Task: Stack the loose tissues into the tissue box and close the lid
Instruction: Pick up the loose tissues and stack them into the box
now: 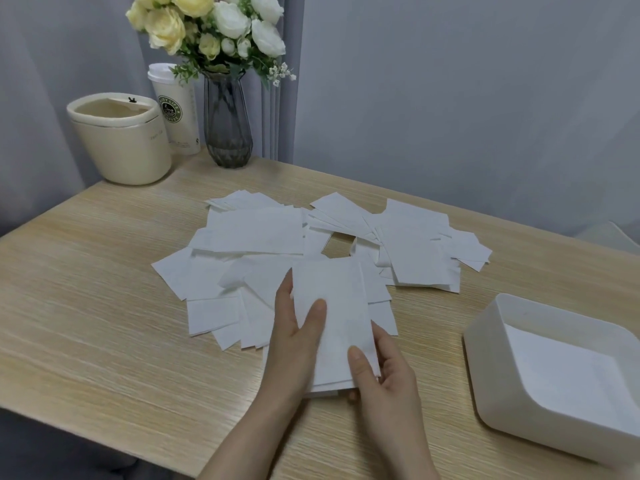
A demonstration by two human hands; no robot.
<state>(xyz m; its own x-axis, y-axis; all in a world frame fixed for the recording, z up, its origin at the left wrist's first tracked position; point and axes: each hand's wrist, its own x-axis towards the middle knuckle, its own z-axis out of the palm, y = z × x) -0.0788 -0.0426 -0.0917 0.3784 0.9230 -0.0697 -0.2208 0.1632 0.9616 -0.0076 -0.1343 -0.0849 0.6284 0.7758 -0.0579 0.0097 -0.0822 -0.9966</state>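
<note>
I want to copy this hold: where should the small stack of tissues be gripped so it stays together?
Grip the small stack of tissues by its long side edges, one hand from each side: left hand from the left, right hand at the near right corner, thumbs on top. The sheets are thin and floppy, so squeezing both sides probably keeps them aligned.

You hold a small stack of white tissues [334, 320] between your left hand [298, 337] and right hand [384, 372], thumbs on top, its long side running away from you. Just beyond your hands, loose tissues [256, 233] lie fanned and overlapping flat on the worktop [104, 306]. To the right of your right hand sits the white tissue box [485, 348], open, with a flat white layer inside.
</note>
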